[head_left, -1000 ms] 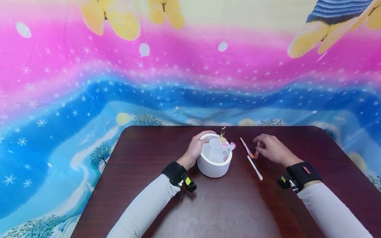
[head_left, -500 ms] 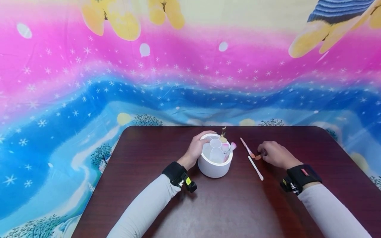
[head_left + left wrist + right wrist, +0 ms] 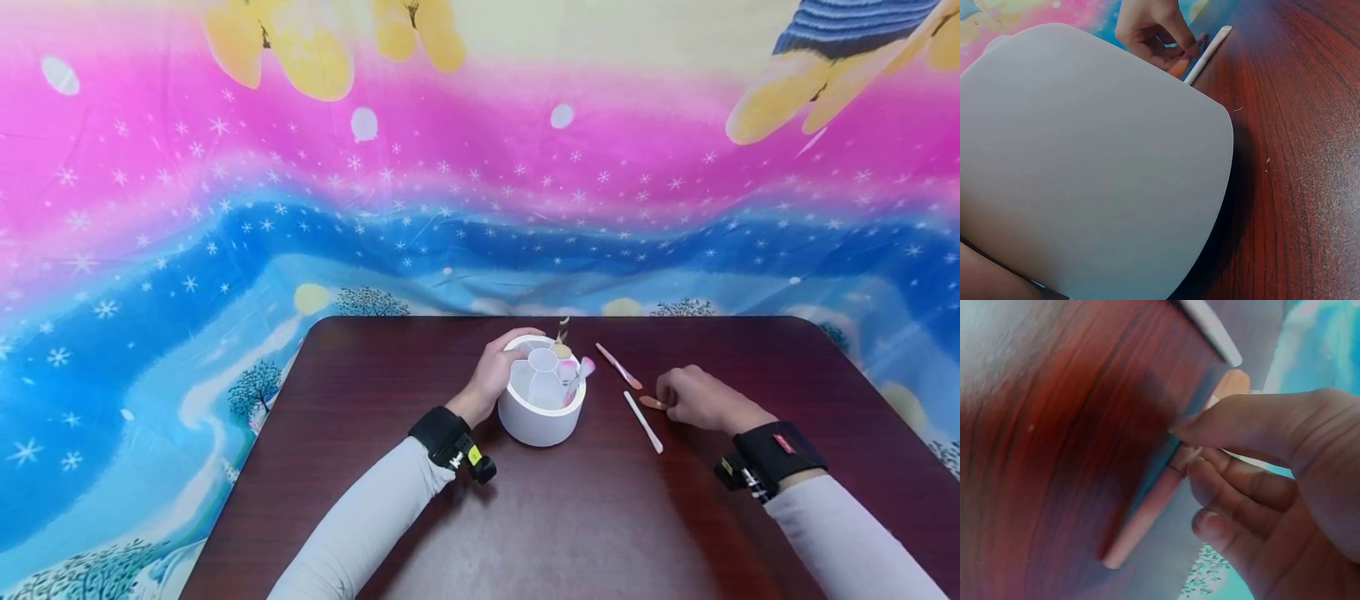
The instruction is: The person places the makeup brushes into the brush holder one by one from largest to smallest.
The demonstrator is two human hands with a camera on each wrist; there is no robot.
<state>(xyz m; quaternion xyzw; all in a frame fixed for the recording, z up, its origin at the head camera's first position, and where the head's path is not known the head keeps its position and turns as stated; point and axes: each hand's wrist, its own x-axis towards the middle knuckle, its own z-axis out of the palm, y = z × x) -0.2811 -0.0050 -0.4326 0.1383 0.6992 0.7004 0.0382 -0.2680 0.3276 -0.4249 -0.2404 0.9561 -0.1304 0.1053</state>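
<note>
My left hand (image 3: 491,375) grips the rim of a white round divided organizer (image 3: 538,425), its thumb over the inner side. In the left wrist view the organizer's wall (image 3: 1104,150) fills most of the frame. My right hand (image 3: 703,400) pinches a makeup brush (image 3: 1144,515) between thumb and fingers. This brush has orange-brown bristles (image 3: 651,402) and a pinkish handle. To the left of that hand lie a second makeup brush (image 3: 618,365), pink-handled with orange bristles, and a slim white stick (image 3: 642,421) with a wider near end.
A pink-and-white brush (image 3: 587,367) and a gold, dark-marked piece (image 3: 562,332) stick up from the organizer's right side. The dark red wooden table (image 3: 390,375) ends at a far edge before a colourful printed cloth (image 3: 480,167).
My right hand has moved a little nearer and to the right, bringing its brush apart from the second brush. The second brush has shifted slightly left. My left hand stays on the organizer.
</note>
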